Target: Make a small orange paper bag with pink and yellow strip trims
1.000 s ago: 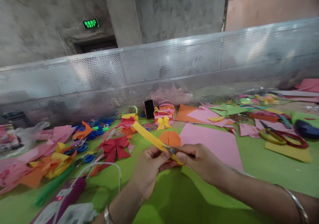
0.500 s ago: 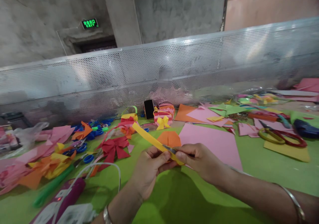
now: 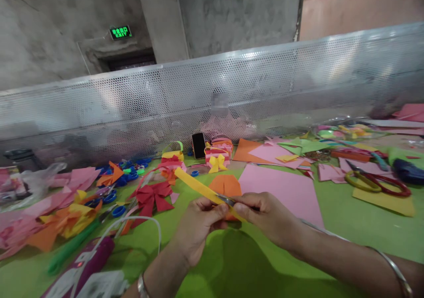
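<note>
My left hand (image 3: 202, 223) is closed, thumb and fingers pinching a yellow paper strip (image 3: 192, 184) whose free end points up and to the left. My right hand (image 3: 268, 216) grips a narrow metal blade (image 3: 225, 199) that lies across the strip; the rest of this tool is hidden in the fingers. Both hands are close together above the green table. Just behind them is a folded orange paper piece (image 3: 228, 184), partly covered by the strip and hands. A large pink sheet (image 3: 281, 187) lies beyond my right hand.
Red paper bow (image 3: 154, 196), blue tape rings (image 3: 118, 211) and a purple power strip (image 3: 91, 256) with a white cable lie left. Small paper bags (image 3: 217, 154) and a phone (image 3: 198, 145) stand behind. Scissors (image 3: 377, 183) lie right. A perforated metal panel (image 3: 185, 99) borders the back.
The hands hold nearly the same pose. The strip's lower end by my right hand has shifted slightly, and my left fingers have drawn back a little beneath it.
</note>
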The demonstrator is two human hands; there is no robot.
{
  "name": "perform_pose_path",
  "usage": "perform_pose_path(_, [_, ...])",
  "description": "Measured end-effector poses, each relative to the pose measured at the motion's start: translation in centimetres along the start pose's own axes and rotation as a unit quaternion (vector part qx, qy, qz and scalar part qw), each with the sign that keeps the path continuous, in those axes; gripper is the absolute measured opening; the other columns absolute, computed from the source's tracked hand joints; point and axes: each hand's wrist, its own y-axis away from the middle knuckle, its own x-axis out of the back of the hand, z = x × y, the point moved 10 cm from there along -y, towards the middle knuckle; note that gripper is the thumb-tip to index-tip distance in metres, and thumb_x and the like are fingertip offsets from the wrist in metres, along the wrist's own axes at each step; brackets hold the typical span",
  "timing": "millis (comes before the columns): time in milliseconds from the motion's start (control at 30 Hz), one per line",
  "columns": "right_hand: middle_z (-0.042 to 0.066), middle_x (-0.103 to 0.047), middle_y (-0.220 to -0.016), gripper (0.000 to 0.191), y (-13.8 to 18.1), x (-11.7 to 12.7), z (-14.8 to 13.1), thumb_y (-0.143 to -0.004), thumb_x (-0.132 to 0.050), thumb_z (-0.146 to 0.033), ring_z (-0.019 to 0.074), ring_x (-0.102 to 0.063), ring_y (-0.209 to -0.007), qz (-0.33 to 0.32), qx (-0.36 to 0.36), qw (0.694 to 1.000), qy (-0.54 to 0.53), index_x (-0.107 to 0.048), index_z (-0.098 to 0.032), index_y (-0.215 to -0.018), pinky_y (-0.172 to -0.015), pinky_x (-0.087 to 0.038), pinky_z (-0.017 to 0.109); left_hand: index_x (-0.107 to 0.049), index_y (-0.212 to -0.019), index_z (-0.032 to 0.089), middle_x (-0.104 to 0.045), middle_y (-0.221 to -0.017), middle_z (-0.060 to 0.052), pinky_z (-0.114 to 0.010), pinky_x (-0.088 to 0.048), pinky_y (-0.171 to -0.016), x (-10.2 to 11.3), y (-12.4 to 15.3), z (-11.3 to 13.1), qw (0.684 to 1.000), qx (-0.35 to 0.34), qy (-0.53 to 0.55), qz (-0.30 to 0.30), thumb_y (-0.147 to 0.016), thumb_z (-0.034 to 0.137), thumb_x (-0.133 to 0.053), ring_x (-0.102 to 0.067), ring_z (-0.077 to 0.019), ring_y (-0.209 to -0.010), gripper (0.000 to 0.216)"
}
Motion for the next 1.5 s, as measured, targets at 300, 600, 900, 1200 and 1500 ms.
perform_pose_path(300, [-0.004, -0.029, -0.055, 0.031, -0.1, 0.1, -0.1, -0.078, -0.043, -0.037, 0.0094, -0.027, -0.053, 0.003, -0.002, 1.0, 0.0, -0.043, -0.018, -0.054, -0.048, -0.024, 0.023, -0.073, -0.067, 0.016, -0.07, -0.066, -0.003, -0.015, -0.045, -0.05, -0.1, 0.0, 0.0, 1.0, 0.008, 0.016, 0.005, -0.049, 0.025, -0.083, -0.059, -0.0089, -0.055, 0.023])
perform_pose_path(600, [-0.004, -0.033, -0.055, 0.031, 0.1, 0.0, 0.1, -0.077, -0.043, -0.04, 0.0098, -0.03, -0.054, 0.0, -0.02, 1.0, -0.007, -0.052, -0.017, -0.058, -0.048, -0.026, 0.023, -0.073, -0.065, 0.015, -0.067, -0.061, -0.002, -0.014, -0.044, -0.047, 0.2, 0.0, -0.3, 1.0, 0.02, -0.004, 0.012, -0.047, 0.025, -0.084, -0.055, -0.0066, -0.05, 0.024])
perform_pose_path(900, [-0.004, -0.032, -0.054, 0.033, 0.1, 0.0, -0.3, -0.078, -0.042, -0.04, 0.0096, -0.03, -0.052, -0.005, -0.003, 1.0, 0.014, -0.048, -0.018, -0.055, -0.047, -0.025, 0.023, -0.073, -0.066, 0.016, -0.068, -0.062, -0.002, -0.015, -0.043, -0.048, 0.0, -0.2, -0.5, 1.0, 0.01, -0.005, -0.009, -0.049, 0.026, -0.084, -0.055, -0.0068, -0.051, 0.022])
perform_pose_path(1200, [-0.003, -0.037, -0.056, 0.031, 0.1, -0.2, -0.7, -0.08, -0.043, -0.035, 0.0096, -0.033, -0.054, -0.005, 0.017, 1.0, 0.009, -0.055, -0.015, -0.06, -0.048, -0.027, 0.022, -0.073, -0.066, 0.016, -0.067, -0.062, -0.002, -0.015, -0.044, -0.048, -0.2, 0.1, -0.4, 1.0, 0.015, -0.021, -0.008, -0.048, 0.028, -0.084, -0.053, -0.0064, -0.052, 0.024])
perform_pose_path(1500, [-0.001, -0.046, -0.06, 0.03, 0.2, -0.3, -0.9, -0.08, -0.043, -0.035, 0.011, -0.038, -0.057, -0.016, 0.016, 1.0, -0.003, -0.061, -0.015, -0.066, -0.052, -0.031, 0.023, -0.073, -0.068, 0.015, -0.065, -0.064, -0.002, -0.016, -0.043, -0.049, -0.5, 0.0, -0.7, 0.999, 0.014, -0.03, -0.029, -0.05, 0.028, -0.083, -0.052, -0.007, -0.054, 0.024])
